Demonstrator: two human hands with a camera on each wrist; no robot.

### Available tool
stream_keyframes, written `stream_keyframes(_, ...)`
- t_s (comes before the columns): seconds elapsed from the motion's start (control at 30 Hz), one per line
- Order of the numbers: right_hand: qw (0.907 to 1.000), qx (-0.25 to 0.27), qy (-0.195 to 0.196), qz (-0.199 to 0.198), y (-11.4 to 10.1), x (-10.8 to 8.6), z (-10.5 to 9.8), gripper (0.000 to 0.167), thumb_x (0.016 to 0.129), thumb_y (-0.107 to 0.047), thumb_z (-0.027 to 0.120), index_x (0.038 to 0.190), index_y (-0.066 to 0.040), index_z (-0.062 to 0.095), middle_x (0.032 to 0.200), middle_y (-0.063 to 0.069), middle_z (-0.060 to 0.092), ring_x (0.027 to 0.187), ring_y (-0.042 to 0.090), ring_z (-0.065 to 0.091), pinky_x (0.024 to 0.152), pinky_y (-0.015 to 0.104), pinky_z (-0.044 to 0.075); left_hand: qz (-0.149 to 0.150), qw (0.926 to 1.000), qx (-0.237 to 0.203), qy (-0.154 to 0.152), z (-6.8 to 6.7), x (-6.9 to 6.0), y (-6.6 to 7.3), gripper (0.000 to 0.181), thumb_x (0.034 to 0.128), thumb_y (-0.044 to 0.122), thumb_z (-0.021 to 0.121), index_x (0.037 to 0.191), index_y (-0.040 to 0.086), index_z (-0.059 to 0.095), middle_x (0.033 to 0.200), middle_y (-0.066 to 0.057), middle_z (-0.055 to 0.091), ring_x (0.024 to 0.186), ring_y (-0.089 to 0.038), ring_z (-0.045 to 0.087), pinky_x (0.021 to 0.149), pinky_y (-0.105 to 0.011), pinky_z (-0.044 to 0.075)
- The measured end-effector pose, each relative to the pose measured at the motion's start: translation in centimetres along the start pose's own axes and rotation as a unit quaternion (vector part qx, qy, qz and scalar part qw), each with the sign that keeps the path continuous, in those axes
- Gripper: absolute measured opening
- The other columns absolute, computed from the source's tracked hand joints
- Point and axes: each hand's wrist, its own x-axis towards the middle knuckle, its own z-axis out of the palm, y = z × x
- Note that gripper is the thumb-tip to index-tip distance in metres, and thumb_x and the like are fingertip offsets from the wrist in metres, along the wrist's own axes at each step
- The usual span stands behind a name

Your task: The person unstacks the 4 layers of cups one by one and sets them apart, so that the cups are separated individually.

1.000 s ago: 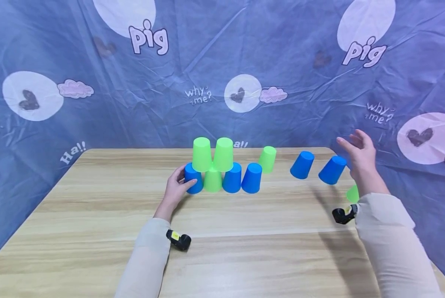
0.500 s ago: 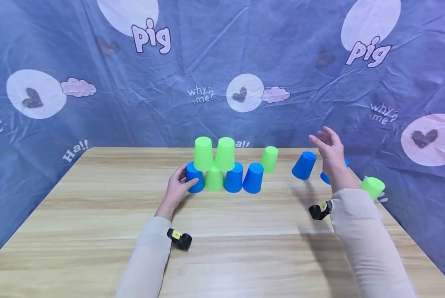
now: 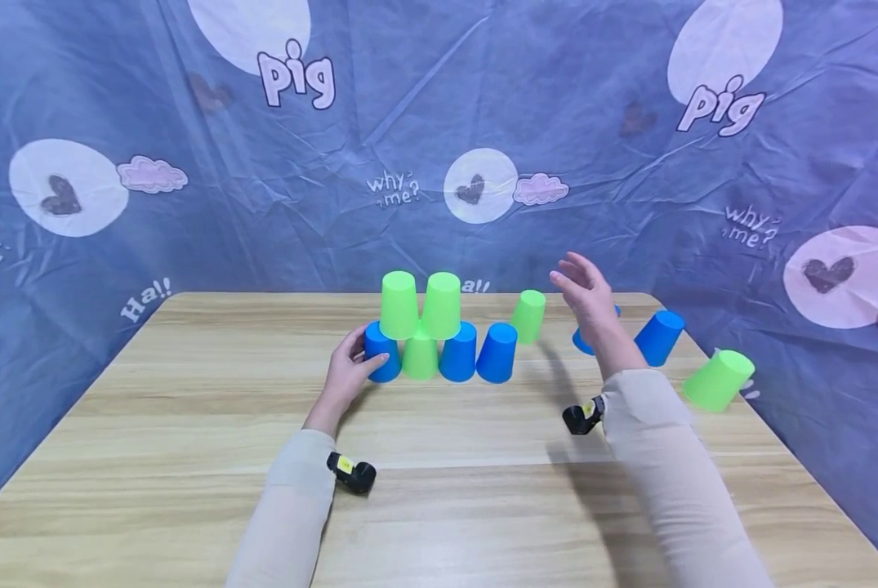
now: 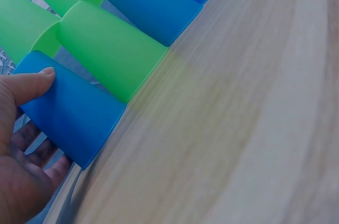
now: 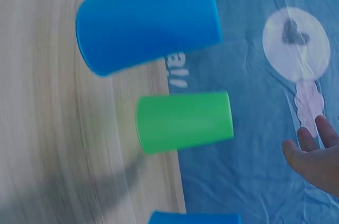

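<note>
My left hand [image 3: 348, 371] curls its thumb and fingers around the leftmost blue cup [image 3: 383, 353]; in the left wrist view the thumb lies on that blue cup [image 4: 74, 110]. Beside it in the row stand a green cup [image 3: 420, 357], a blue cup [image 3: 458, 353] and another blue cup [image 3: 496, 353]. Two green cups [image 3: 398, 306] [image 3: 442, 306] rest upside down on top of the left three. Raised in the air, my right hand [image 3: 591, 302] holds nothing, fingers spread, between a lone green cup [image 3: 529, 317] and a partly hidden blue cup [image 3: 582, 342].
Farther right on the wooden table [image 3: 439, 506] stand a blue cup [image 3: 659, 337] and a green cup [image 3: 719, 380] near the right edge. A blue printed cloth [image 3: 380, 98] hangs behind the table.
My right hand has moved left, from beside the right-hand cups to above the blue cup, uncovering the green cup at the right edge. My left hand keeps its hold in the same place.
</note>
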Motion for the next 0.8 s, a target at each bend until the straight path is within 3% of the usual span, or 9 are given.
stream_keyframes(0.23, 0.9994, 0.016, -0.03, 0.011, 0.8, 0.3, 2.5, 0.061, 0.082, -0.015, 0.06, 0.133, -0.007, 0.028, 0.133, 0.015, 0.03, 0.119, 0.025, 0.031, 0.1, 0.038, 0.019, -0.009, 1.0, 0.003, 0.001, -0.3, 0.0, -0.2, 0.055, 0.079, 0.009, 0.063, 0.128, 0.008, 0.038, 0.123, -0.015, 0.043, 0.113, -0.027, 0.038, 0.094, -0.039, 0.03)
stream_keyframes(0.43, 0.9976, -0.002, -0.067, 0.017, 1.3, 0.2, 4.0, 0.059, 0.082, -0.018, 0.059, 0.132, -0.006, 0.03, 0.132, 0.014, 0.032, 0.12, 0.024, 0.03, 0.099, 0.037, 0.021, -0.011, 0.9999, -0.005, 0.003, -0.1, -0.2, -0.1, 0.054, 0.0786, 0.008, 0.063, 0.127, 0.008, 0.039, 0.123, -0.016, 0.043, 0.113, -0.027, 0.039, 0.094, -0.039, 0.03)
stream_keyframes(0.8, 0.9944, -0.029, -0.098, 0.027, 2.4, -0.1, 6.9, 0.062, 0.08, -0.026, 0.062, 0.131, -0.009, 0.033, 0.13, 0.011, 0.037, 0.118, 0.025, 0.034, 0.097, 0.041, 0.025, 0.003, 0.9999, -0.011, -0.001, 0.0, 0.1, 0.0, 0.054, 0.0776, 0.008, 0.064, 0.126, 0.008, 0.041, 0.121, -0.017, 0.044, 0.111, -0.028, 0.04, 0.093, -0.042, 0.031)
